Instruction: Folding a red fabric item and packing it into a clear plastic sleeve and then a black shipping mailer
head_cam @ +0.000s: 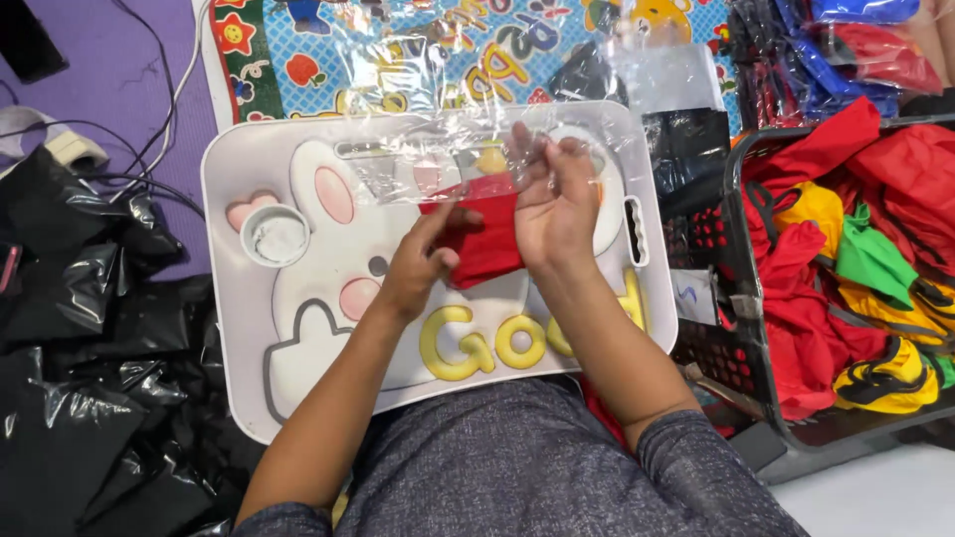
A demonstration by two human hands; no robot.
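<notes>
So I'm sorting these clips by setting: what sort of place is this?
Probably a home or small packing spot on the floor: a lap tray as work surface, a crate of folded red cloth, piles of black plastic bags, and a play mat.

Hands (423, 261) (553, 204) holding red cloth (487, 239), clear bag (438, 159), lap tray (298, 328)
</notes>
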